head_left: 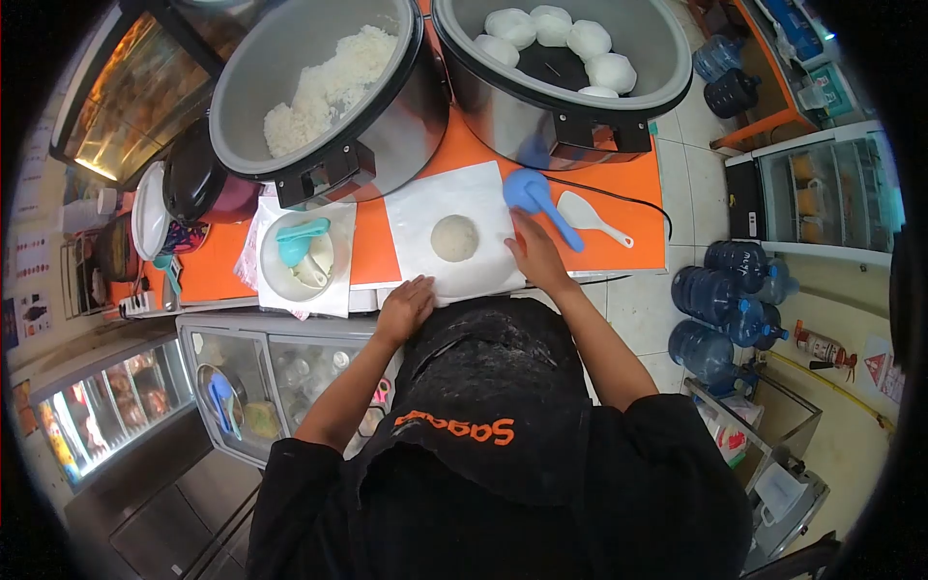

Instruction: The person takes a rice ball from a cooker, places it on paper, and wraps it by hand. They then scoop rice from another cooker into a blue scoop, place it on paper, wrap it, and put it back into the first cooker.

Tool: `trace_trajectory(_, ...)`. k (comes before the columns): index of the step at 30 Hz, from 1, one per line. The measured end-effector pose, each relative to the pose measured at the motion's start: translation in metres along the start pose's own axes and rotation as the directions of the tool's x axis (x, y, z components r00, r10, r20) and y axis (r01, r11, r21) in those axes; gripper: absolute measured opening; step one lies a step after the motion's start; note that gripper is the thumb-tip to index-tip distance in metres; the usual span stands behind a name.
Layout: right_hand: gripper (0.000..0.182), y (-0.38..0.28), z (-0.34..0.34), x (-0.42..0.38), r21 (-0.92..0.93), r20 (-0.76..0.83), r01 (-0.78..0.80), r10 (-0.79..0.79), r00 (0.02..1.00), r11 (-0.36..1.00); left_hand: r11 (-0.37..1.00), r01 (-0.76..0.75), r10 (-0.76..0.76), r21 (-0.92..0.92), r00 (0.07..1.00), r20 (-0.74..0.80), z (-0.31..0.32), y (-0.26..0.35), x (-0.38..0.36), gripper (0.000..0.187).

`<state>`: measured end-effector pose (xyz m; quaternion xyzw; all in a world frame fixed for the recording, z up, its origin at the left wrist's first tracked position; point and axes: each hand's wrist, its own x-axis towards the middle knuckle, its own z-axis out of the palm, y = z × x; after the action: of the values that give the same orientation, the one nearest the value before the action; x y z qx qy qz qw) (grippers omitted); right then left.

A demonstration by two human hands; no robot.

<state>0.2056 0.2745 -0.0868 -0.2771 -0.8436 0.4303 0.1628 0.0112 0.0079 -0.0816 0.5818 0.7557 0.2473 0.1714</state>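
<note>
1. Largest: two deep metal pots. The upper right pot point(667, 72) holds at least six rounded white wrapped bundles point(611, 72) around a dark middle. The upper left pot point(224, 116) holds loose white rice point(362, 56), heaped against its wall.
2. Orange counter point(638, 174), running across the frame below both pots.
3. White paper sheet point(416, 217), center of frame, on the counter. Judged thin, light, easily creased, perhaps slippery underneath; best taken by opposite edges or corners, without a hard pull.
4. White bowl point(274, 282), left of center, on another white sheet; inside, a teal scoop point(304, 232), a pale utensil point(311, 271) and some pale content too small to identify.
5. Hands. Left hand point(406, 307): fingers close together, laid at the sheet's lower left corner; whether the thumb pinches the paper, cannot tell. Right hand point(536, 253): thumb and fingers apart, at the sheet's right edge, next to the tools.
6. Blue scoop point(527, 190), just beside the sheet's right edge; white paddle point(596, 220) to its right.
7. Smallest: rice mound point(454, 238), a low dome near the middle of the sheet, touched by neither hand. Judged soft, fairly light, sticky and prone to crumble; best supported from beneath through the paper, with palms cupped around its sides rather than fingertips pressed in.
</note>
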Motion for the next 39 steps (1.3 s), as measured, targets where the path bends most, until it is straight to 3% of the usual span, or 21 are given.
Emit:
trace_trajectory(2, 0.057, -0.003, -0.001, 0.000, -0.069, 0.078, 0.069, -0.064, 0.995, 0.995, 0.996, 0.081, -0.081, -0.044, 0.997, -0.017, -0.005, 0.000, 0.003, 0.020)
trace_trajectory(5, 0.055, -0.032, -0.016, -0.008, -0.258, 0.234, 0.299, -0.240, 0.942, 0.919, 0.975, 0.208, -0.211, -0.080, 0.977, -0.037, -0.009, -0.005, 0.006, 0.027)
trace_trajectory(7, 0.043, -0.026, -0.010, -0.017, -0.266, 0.222, 0.339, -0.285, 0.933, 0.902, 0.954, 0.278, -0.287, -0.110, 0.955, -0.074, -0.011, -0.005, 0.010, 0.025)
trace_trajectory(12, 0.017, -0.010, -0.002, -0.023, -0.265, 0.180, 0.403, -0.365, 0.913, 0.876, 0.976, 0.145, -0.158, -0.164, 0.985, -0.070, -0.018, -0.012, 0.012, 0.011)
trace_trajectory(16, 0.015, -0.019, -0.014, -0.038, -0.248, 0.285, 0.450, -0.379, 0.880, 0.858, 0.989, 0.032, -0.027, -0.142, 0.999, 0.041, -0.029, -0.004, 0.001, 0.011)
trace_trajectory(19, 0.014, -0.023, -0.024, -0.043, -0.167, 0.320, 0.409, -0.343, 0.883, 0.897, 0.989, 0.053, -0.047, -0.141, 0.998, 0.046, -0.036, 0.005, -0.006, 0.012)
trace_trajectory(22, 0.011, -0.018, -0.019, -0.037, -0.022, 0.235, 0.231, -0.220, 0.947, 0.973, 0.980, -0.003, -0.037, -0.197, 0.979, -0.199, -0.034, 0.008, 0.014, 0.015)
trace_trajectory(26, 0.025, 0.003, -0.014, -0.015, 0.119, 0.228, 0.117, -0.142, 0.963, 0.986, 0.941, 0.130, -0.132, -0.314, 0.991, 0.016, -0.034, -0.018, 0.040, 0.022)
trace_trajectory(29, 0.043, -0.042, -0.041, -0.005, -0.105, 0.323, 0.182, -0.140, 0.936, 0.978, 0.893, 0.263, -0.213, -0.364, 0.962, 0.173, -0.033, -0.032, 0.051, 0.026)
trace_trajectory(31, 0.057, -0.047, -0.049, -0.003, -0.159, 0.433, 0.249, -0.159, 0.887, 0.955, 0.860, 0.347, -0.239, -0.374, 0.922, 0.304, -0.042, -0.029, 0.057, 0.028)
trace_trajectory(32, 0.064, -0.047, -0.051, -0.004, -0.183, 0.486, 0.282, -0.163, 0.858, 0.942, 0.885, 0.289, -0.198, -0.365, 0.943, 0.266, -0.042, -0.029, 0.057, 0.027)
trace_trajectory(35, 0.053, -0.033, -0.048, -0.017, -0.251, 0.528, 0.455, -0.273, 0.804, 0.854, 0.929, 0.169, -0.102, -0.329, 0.972, 0.212, -0.038, -0.033, 0.045, 0.026)
trace_trajectory(38, 0.030, 0.007, -0.031, -0.036, -0.208, 0.498, 0.515, -0.363, 0.787, 0.831, 0.925, 0.191, -0.113, -0.328, 0.963, 0.243, -0.031, -0.041, 0.032, 0.026)
trace_trajectory(39, 0.023, 0.015, -0.024, -0.041, -0.184, 0.446, 0.443, -0.327, 0.833, 0.877, 0.912, 0.218, -0.142, -0.347, 0.963, 0.231, -0.030, -0.041, 0.029, 0.025)
